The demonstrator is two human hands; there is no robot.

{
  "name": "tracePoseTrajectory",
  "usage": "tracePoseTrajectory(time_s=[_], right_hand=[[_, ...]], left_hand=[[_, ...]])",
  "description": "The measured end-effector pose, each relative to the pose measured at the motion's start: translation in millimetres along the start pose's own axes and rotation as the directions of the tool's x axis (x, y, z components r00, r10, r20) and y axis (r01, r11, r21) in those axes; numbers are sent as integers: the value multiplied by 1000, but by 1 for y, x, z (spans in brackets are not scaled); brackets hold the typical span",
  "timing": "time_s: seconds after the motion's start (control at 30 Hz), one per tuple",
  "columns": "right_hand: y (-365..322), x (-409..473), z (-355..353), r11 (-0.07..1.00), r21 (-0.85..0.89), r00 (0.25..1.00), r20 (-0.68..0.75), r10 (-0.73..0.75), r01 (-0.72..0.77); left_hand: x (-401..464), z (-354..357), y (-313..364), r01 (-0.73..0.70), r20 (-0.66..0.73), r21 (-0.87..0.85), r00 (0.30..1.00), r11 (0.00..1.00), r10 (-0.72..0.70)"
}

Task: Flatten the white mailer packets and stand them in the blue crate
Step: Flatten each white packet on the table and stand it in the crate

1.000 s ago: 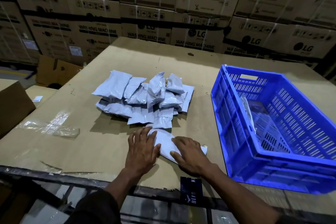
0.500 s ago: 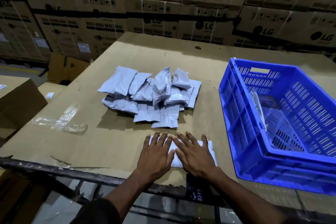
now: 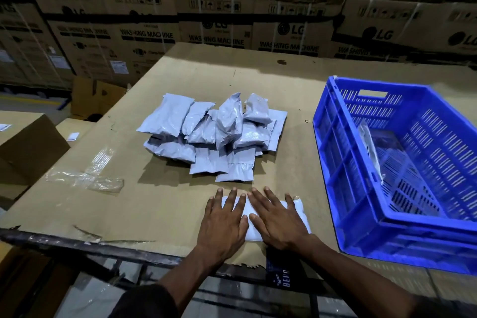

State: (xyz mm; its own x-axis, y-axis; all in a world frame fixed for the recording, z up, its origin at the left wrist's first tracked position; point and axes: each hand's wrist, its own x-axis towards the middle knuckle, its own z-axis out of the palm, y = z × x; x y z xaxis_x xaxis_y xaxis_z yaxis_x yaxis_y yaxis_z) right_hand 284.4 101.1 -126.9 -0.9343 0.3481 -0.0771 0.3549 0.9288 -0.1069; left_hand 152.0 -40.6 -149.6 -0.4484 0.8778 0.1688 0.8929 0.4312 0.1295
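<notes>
White packet (image 3: 296,210) pressed flat w/ both hands, left (image 3: 224,224) & right (image 3: 280,222)

Packet pile (image 3: 215,137) mid-table (image 3: 160,204). One packet (image 3: 296,210) near edge, just in front of pile, under left hand (image 3: 223,224) and right hand (image 3: 280,221), side by side. Crate (image 3: 335,170) right, one packet (image 3: 370,147) standing inside. Stacked cartons (image 3: 232,8) far behind.

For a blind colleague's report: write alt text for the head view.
Left hand and right hand press flat on a white packet at the near edge of a cardboard-covered table. A pile of packets lies beyond; a blue crate on the right holds one upright packet.
</notes>
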Motion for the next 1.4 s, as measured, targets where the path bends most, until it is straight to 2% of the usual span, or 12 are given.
tracePoseTrajectory(time_s=[0.43,0.7,0.87,0.93,1.03,1.17,1.27,1.33,1.4], right_hand=[[14,-16,5,999,9,999,-37,40,-39],[13,-19,-6,999,39,1000,-12,17,-16],[21,-37,-9,988,10,988,1,-156,156],[26,-40,-9,983,-17,983,-13,-183,183],[28,-40,-9,987,-24,984,-73,-162,161],[23,-41,-13,978,128,964,-232,-129,162],[19,-44,-12,959,69,916,-324,-238,273],[20,-51,-7,920,-92,866,-312,-391,382],[22,-57,-3,836,-230,799,-253,-546,499]], left_hand=[[-1,-4,0,14,43,4,999,1000,-14],[-9,-8,-5,-73,41,-5,996,997,73],[-7,-10,-7,-59,71,-6,996,998,59],[-8,-9,-8,-55,30,-17,998,998,56],[-14,-9,-11,-142,-76,-40,987,989,139],[-18,-9,-13,-199,-178,-10,965,980,194],[-16,-6,-15,-187,-247,32,950,982,189],[-17,-5,-16,-164,-281,67,943,984,177],[-19,-5,-17,-120,-306,71,942,990,136]])
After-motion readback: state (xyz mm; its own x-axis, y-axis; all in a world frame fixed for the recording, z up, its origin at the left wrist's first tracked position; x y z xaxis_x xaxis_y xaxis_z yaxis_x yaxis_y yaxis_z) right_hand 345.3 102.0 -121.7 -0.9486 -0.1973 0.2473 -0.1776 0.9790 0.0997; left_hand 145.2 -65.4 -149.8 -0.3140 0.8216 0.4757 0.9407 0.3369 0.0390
